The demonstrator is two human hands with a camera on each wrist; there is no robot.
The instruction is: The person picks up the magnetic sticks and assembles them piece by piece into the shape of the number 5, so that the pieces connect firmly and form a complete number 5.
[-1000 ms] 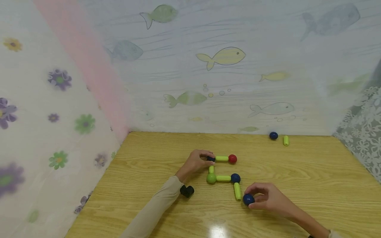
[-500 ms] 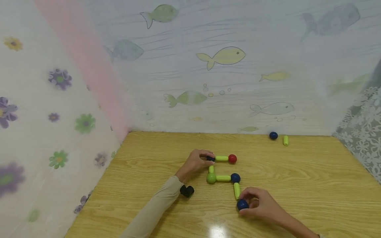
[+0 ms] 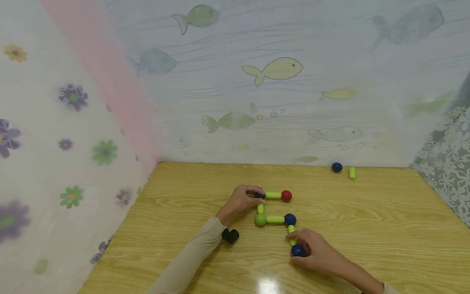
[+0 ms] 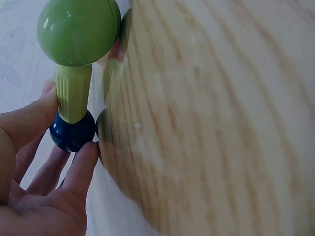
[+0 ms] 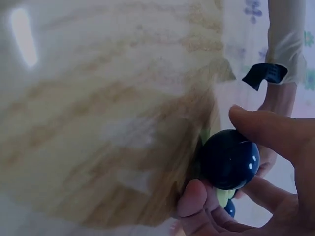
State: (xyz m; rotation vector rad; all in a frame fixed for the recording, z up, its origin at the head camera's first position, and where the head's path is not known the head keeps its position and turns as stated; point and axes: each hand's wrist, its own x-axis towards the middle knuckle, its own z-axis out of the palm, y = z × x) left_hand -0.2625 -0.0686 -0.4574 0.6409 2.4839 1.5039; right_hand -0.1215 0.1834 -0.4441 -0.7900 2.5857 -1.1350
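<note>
My left hand pinches a dark blue ball at the far left corner of a chain of balls and yellow-green rods on the table. From that ball one rod runs right to a red ball; another rod joins it to a green ball. A further rod links the green ball with a second blue ball. My right hand holds a third blue ball between thumb and fingers, at the near end of a rod that its fingertips partly cover.
At the back right of the wooden table lie a loose blue ball and a loose yellow-green rod. A fish-patterned wall rises behind the table. The black wrist camera sits by the left cuff.
My right hand has moved left with its blue ball, from beside the rod to the rod's near end. The left hand has stayed in place on its ball.
</note>
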